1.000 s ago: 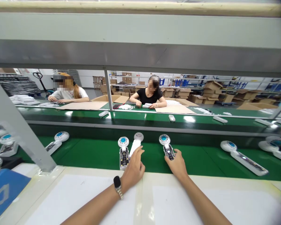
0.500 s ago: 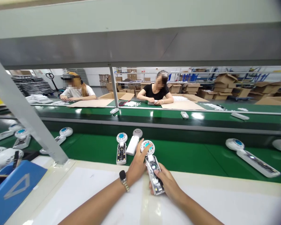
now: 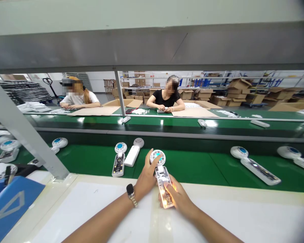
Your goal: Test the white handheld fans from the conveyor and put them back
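Observation:
A white handheld fan (image 3: 164, 189) with a round head and blue centre is held over the near edge of the green belt. Its handle is uncovered, showing circuitry, and glows orange at the lower end. My left hand (image 3: 147, 175), with a watch at the wrist, grips the round fan head. Wrapped round the handle is my right hand (image 3: 179, 195), its thumb on the circuitry. Just left of my hands, an open-handled fan (image 3: 119, 163) and a fan with a plain white back (image 3: 133, 155) lie on the belt.
More fans (image 3: 259, 170) lie on the green belt (image 3: 192, 168) to the right and left. A blue bin (image 3: 15, 206) stands at the lower left beside a slanted metal post (image 3: 22, 131). Two people work across the belt, and a shelf spans overhead.
An orange glow has appeared in the held fan's handle. The fans on the belt have shifted left in view, and another shows more fully at the right. Both hands keep their hold.

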The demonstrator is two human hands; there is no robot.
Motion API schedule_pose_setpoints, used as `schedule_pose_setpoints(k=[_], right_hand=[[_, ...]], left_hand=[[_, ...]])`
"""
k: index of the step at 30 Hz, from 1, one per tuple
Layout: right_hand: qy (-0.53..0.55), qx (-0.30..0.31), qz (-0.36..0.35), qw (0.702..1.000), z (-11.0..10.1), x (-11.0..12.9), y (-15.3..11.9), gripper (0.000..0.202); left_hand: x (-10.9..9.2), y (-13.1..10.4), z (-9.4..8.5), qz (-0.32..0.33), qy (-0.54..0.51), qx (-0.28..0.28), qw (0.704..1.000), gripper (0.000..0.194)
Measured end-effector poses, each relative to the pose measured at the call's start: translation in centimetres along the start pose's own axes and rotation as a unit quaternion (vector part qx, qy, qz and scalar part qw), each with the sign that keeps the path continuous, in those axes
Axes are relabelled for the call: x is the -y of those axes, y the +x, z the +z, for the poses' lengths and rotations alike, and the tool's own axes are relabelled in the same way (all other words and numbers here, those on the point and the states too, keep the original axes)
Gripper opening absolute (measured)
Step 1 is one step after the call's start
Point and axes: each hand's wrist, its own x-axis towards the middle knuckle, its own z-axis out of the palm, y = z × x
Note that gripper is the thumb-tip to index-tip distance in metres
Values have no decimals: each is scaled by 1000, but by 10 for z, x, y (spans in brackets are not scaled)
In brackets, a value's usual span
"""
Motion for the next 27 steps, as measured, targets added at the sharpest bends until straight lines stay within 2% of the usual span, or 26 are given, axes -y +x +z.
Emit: schedule_pose_setpoints(k=[9,16,21,27], right_hand=[[-18,-5,-13,1000,1,1,-2,61],[-33,-13,-1,999,1,2,-1,59],[-42,-12,-2,999,3,6,-3,60],[-29,50,-10,998,-5,4,-4,59]], left_hand=[[-2,-1,-2,-17,-21,10,1000,58],[1,-1,1,-13,-2,-1,1000,66],[2,-1,1,-13,2,1,1000,65],[3,0,2,-22,4,16,1000,64]])
